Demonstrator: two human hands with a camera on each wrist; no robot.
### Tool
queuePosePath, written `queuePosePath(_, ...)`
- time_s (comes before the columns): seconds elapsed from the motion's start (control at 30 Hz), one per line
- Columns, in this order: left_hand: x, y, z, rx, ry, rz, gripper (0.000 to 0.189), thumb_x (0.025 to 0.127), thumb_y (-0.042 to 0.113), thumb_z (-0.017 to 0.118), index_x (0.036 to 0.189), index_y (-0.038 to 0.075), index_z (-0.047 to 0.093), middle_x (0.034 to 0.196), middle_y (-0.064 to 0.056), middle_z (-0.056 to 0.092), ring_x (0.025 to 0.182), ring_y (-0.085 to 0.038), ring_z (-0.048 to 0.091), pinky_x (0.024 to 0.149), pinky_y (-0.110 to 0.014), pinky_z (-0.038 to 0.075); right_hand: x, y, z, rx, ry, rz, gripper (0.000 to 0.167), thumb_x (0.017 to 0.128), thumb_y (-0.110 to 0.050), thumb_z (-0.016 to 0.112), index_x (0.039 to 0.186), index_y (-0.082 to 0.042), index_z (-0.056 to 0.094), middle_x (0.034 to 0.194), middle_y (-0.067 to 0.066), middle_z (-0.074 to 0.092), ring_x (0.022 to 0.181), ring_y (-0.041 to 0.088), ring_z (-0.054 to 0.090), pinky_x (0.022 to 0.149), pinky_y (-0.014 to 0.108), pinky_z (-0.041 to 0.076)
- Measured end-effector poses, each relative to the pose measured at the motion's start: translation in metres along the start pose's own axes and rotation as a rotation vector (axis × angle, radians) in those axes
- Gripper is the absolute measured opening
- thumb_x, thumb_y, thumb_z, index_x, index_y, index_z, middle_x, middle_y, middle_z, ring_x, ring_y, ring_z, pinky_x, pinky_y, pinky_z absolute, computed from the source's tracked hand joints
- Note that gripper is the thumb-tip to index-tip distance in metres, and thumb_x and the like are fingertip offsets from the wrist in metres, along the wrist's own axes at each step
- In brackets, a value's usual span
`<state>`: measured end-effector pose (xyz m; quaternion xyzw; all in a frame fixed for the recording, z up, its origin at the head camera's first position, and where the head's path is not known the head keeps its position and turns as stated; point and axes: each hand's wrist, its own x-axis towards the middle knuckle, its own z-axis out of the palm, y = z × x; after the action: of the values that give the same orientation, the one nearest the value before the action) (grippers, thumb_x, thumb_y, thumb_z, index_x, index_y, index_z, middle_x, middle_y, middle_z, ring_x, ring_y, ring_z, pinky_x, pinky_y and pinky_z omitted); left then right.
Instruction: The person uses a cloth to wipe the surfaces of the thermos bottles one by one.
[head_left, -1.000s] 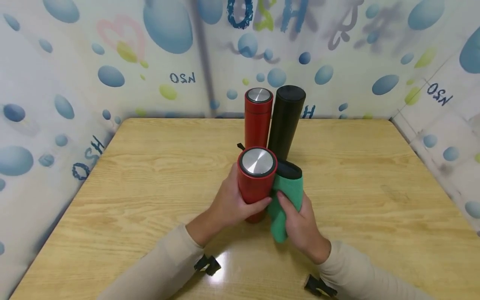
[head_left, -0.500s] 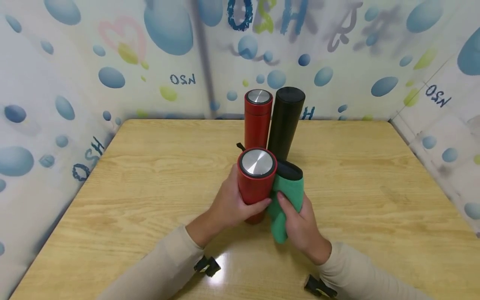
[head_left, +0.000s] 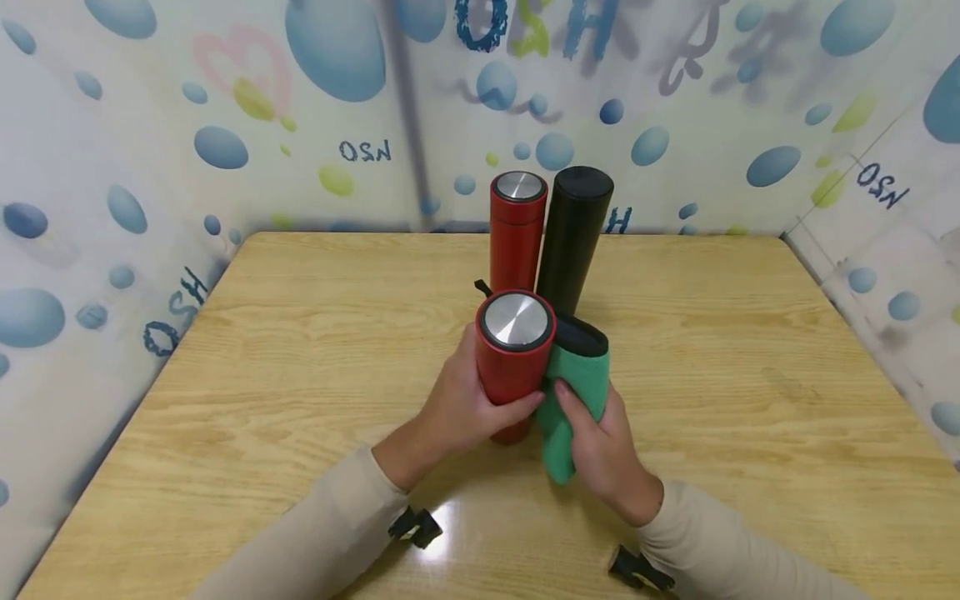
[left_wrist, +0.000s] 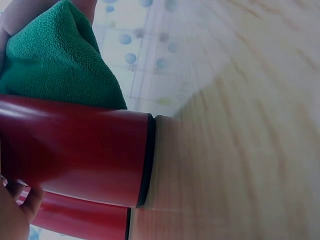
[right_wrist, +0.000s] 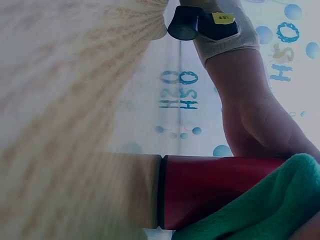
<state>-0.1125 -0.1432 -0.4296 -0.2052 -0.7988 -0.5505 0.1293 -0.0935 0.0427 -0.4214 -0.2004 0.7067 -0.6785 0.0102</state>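
Observation:
In the head view, my left hand (head_left: 461, 400) grips an upright red thermos bottle (head_left: 510, 375) with a shiny metal-topped lid, the thumb laid across its front. My right hand (head_left: 607, 446) pinches a green terry cloth (head_left: 558, 446) against the bottle's right side. A dark oval end (head_left: 581, 336) shows at the top of the cloth; what it belongs to is hidden. In the left wrist view the bottle's black-rimmed base (left_wrist: 146, 160) is right at the tabletop, with the cloth (left_wrist: 55, 60) bearing on its side. Cloth (right_wrist: 265, 205) also overlaps the bottle (right_wrist: 210, 180) in the right wrist view.
Close behind the held bottle stand a second red bottle (head_left: 517, 237) and a taller black one (head_left: 576, 242). A small black strap (head_left: 482, 288) pokes out beside the lid. The wooden table (head_left: 337, 333) ends at a patterned wall (head_left: 262, 183).
Both hands keep their holds on the bottle and the cloth, almost still. The head view has tipped down very slightly.

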Motion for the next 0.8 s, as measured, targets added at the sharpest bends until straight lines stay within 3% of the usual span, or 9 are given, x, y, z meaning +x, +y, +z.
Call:
queuePosePath(0.3, -0.0010, 0.0001, 0.0009, 0.006, 0.026, 0.014, 0.087, 0.076, 0.017, 0.085, 0.145, 0.011, 0.032, 0.135, -0.001, 0.056, 0.122, -0.015, 0.056, 0.101, -0.038, 0.054, -0.0022, 0.0058, 0.0053, 0.033, -0.034, -0.049, 0.028, 0.104, -0.004, 0.045, 0.130, 0.006, 0.045, 0.110, -0.001, 0.058, 0.099, 0.008, 0.058, 0.090, 0.020, 0.052)
queuePosePath(0.8, -0.0013, -0.0030, 0.0020, -0.017, 0.039, 0.051, 0.085, 0.076, 0.018, 0.084, 0.143, 0.011, 0.033, 0.135, -0.003, 0.057, 0.121, -0.016, 0.057, 0.099, -0.038, 0.054, -0.0033, 0.0097, 0.0082, -0.008, -0.031, -0.029, 0.028, 0.102, -0.002, 0.048, 0.130, 0.001, 0.049, 0.112, -0.003, 0.061, 0.098, 0.007, 0.060, 0.088, 0.023, 0.053)
